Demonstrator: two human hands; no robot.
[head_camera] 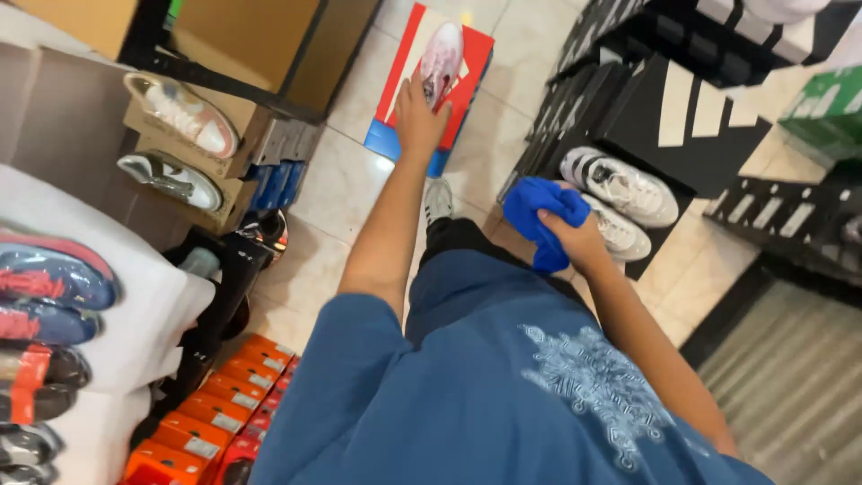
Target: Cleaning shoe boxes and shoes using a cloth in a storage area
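Observation:
My left hand (418, 117) reaches far forward and grips a white and pink sneaker (442, 56) by its heel end; the shoe rests on a red and blue shoe box (406, 135) on the tiled floor. My right hand (575, 239) is closed around a bunched blue cloth (539, 208), held in the air just left of a pair of white sneakers (620, 187) that sit on black shoe boxes. My blue shirt fills the bottom of the view.
Black striped shoe boxes (682, 117) stack at the right, a green box (831, 112) beyond. At left, cardboard boxes carry sneakers (184, 115), a white shelf (144, 323) holds dark shoes, and orange boxes (215, 418) line the floor. A ribbed mat (790, 386) lies bottom right.

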